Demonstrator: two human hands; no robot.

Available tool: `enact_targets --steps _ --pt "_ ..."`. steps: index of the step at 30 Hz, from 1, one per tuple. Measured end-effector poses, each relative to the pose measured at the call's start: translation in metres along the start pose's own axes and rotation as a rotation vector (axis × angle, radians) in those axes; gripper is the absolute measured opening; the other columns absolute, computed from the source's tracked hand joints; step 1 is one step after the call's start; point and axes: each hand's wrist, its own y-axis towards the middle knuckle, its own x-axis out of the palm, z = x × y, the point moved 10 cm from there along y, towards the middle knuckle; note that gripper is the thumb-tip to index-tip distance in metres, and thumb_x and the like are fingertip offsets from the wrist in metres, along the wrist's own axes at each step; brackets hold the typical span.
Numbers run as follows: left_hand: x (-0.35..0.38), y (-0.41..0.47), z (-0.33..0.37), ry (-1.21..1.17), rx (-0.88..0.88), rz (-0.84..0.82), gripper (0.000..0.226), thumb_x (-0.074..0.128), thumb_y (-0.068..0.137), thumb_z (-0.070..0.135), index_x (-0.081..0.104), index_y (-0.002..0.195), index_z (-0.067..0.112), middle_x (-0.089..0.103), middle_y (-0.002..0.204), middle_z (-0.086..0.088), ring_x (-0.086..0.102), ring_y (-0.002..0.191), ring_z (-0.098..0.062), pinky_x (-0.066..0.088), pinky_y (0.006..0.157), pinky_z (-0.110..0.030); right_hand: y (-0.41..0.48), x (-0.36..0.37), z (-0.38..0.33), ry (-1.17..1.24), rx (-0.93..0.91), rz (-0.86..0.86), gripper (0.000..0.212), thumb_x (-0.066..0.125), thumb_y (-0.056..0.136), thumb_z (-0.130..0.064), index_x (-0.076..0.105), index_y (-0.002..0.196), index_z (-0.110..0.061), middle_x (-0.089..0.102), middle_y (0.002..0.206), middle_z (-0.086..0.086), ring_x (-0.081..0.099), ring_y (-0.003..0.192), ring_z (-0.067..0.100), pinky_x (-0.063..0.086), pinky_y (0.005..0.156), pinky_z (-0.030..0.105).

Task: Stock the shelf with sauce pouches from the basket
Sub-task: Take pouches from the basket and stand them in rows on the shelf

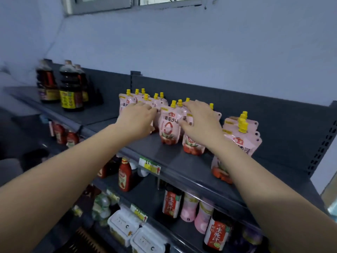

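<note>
Both bare arms reach up to the shelf [164, 156]. The left hand [138, 119] and right hand [200, 123] rest loosely spread on standing sauce pouches [168, 125], gripping none. Many pouches are already stocked. No basket shows, so what's left is unknown.

Pink pouch [168, 127] reads 番茄沙司; dark btls [217, 234] on lower shelf: 生抽汁.

Hiding behind the left hand [135, 121]: lower fronts of pouches left of the upright pouch [168, 127]. Blocking right of that pouch: right hand [198, 125], right forearm [255, 179]. Blurring far left of it: dark bottles [54, 84].
</note>
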Motion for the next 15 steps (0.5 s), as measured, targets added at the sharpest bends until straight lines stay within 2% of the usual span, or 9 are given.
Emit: enact_targets --steps 5,10,12,15 --pt "0.019 -0.060 -0.083 0.096 -0.142 -0.134 0.042 0.061 0.085 0.040 0.053 0.118 0.015 0.059 0.121 -0.004 0.052 0.117 -0.026 0.040 0.093 -0.038 0.020 0.063 -0.083 0.034 -0.141 -0.128 0.046 0.059 0.087 -0.035 0.053 0.129 -0.016 0.055 0.133 0.006 0.044 0.126 0.029 0.039 0.101 0.043" --pt "0.035 -0.130 -0.168 0.155 -0.290 -0.219 0.026 0.057 0.087 0.034 0.052 0.105 0.016 0.060 0.110 -0.002 0.054 0.109 -0.025 0.042 0.084 -0.036 0.030 0.125 -0.166 0.093 -0.248 -0.232 0.050 0.059 0.089 -0.039 0.049 0.131 -0.015 0.054 0.131 0.006 0.044 0.125 0.027 0.039 0.097 0.041" --pt "0.042 -0.158 -0.198 0.164 -0.334 -0.251 0.025 0.057 0.087 0.032 0.053 0.106 0.017 0.060 0.110 -0.001 0.055 0.109 -0.024 0.042 0.083 -0.036 0.033 0.149 -0.198 0.097 -0.289 -0.269 0.052 0.059 0.089 -0.040 0.047 0.135 -0.017 0.053 0.134 0.005 0.043 0.127 0.027 0.039 0.099 0.040" --pt "0.053 -0.204 -0.250 0.176 -0.404 -0.322 0.032 0.058 0.087 0.035 0.054 0.113 0.017 0.060 0.112 0.000 0.054 0.110 -0.023 0.043 0.085 -0.037 0.035 0.186 -0.253 0.126 -0.327 -0.336 0.044 0.059 0.088 -0.038 0.053 0.127 -0.018 0.056 0.127 0.004 0.047 0.123 0.029 0.042 0.094 0.040"
